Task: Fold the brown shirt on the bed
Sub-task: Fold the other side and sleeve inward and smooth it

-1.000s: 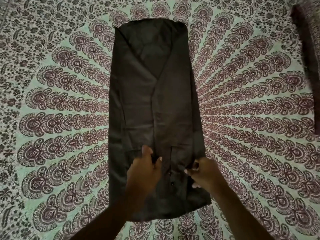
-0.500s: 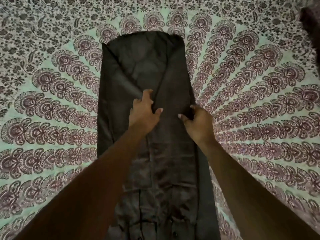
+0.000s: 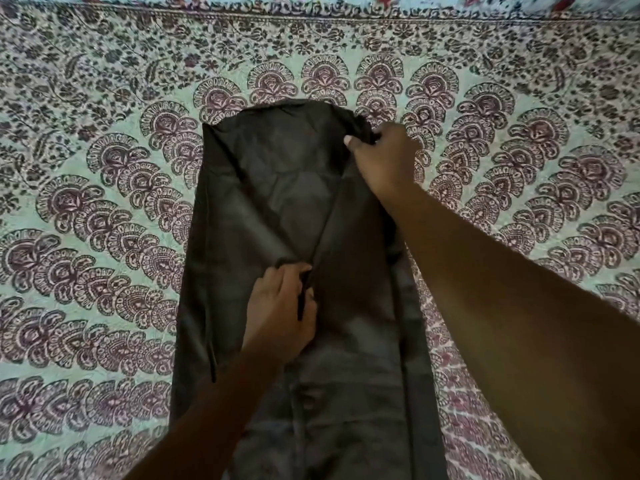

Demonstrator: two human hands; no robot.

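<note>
The brown shirt [image 3: 277, 209] lies on the bed as a long narrow strip, its sides folded in toward the middle. The far end is near the top centre and the near end runs out of the bottom of the view. My left hand [image 3: 280, 313] sits at the shirt's middle and pinches the inner edge of a folded flap between thumb and fingers. My right hand [image 3: 384, 161] reaches to the far right corner and grips a bunch of cloth there. Both forearms cover parts of the shirt's lower half.
The bed sheet [image 3: 104, 202] is pale green with a dark maroon paisley and floral pattern and spreads around the shirt on all sides. A bordered hem of the sheet [image 3: 311, 19] runs along the top, with another floral cloth beyond it.
Both hands moved up the shirt from near its lower end. The right hand went on to the far right corner and took hold of cloth. The left hand now pinches the centre flap edge.
</note>
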